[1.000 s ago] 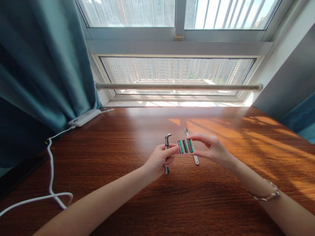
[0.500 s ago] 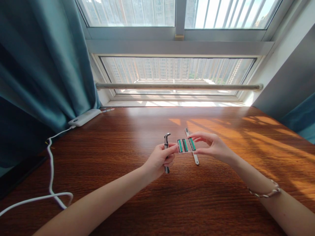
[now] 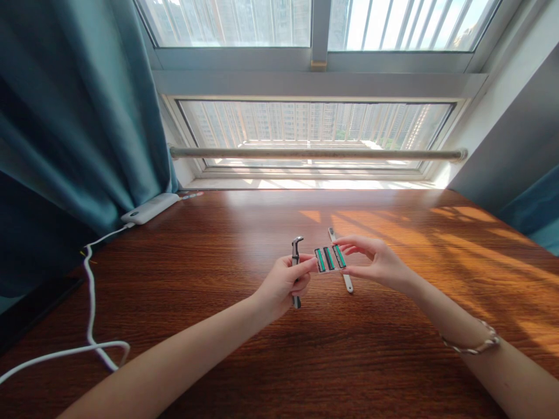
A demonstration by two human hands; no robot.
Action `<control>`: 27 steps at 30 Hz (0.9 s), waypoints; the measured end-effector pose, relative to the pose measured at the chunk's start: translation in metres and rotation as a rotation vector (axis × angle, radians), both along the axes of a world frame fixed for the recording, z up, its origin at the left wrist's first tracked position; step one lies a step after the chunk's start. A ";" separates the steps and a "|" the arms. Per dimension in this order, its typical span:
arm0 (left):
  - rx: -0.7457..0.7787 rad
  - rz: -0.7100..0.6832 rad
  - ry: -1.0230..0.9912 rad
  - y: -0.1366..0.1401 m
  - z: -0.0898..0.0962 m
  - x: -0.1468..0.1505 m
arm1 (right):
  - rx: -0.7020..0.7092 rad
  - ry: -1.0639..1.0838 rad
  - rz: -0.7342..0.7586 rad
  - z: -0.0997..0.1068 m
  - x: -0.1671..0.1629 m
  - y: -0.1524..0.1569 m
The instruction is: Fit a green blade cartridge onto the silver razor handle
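Razor cartridges (image 3: 328, 258), three in a clear tray (image 3: 337, 266), are held above the bench (image 3: 244, 361), well short of its far edge. The tray's left end and a razor handle (image 3: 296, 251) are gripped by the left hand (image 3: 282, 285); the rightmost cartridge is pinched at its ends by the right hand (image 3: 378, 262). If that pinch slipped, a cartridge could be dropped; fingertips might be nicked by too much pressure. Black frames with green strips are seen.

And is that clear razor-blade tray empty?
Not empty: three green-striped razor cartridges show side by side on the razor-blade tray, between the left hand and right hand.
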State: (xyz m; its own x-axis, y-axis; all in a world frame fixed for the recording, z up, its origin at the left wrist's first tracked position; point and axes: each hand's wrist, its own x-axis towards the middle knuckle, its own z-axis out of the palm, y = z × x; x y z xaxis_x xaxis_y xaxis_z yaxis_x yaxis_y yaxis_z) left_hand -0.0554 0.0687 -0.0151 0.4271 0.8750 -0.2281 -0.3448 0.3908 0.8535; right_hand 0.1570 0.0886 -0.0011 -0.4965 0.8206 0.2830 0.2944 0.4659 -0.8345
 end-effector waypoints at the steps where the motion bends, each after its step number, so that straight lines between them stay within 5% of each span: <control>1: -0.002 0.001 0.003 0.000 0.000 0.000 | -0.002 0.000 0.000 0.000 0.000 0.000; 27: -0.006 -0.013 0.000 0.000 -0.001 0.000 | -0.063 0.023 -0.050 0.000 0.000 0.002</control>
State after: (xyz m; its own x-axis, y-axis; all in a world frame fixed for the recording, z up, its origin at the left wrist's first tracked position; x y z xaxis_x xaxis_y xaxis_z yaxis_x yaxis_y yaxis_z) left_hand -0.0559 0.0690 -0.0161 0.4380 0.8681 -0.2335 -0.3397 0.4003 0.8511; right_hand 0.1573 0.0902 -0.0012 -0.4484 0.8607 0.2412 0.2965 0.3978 -0.8682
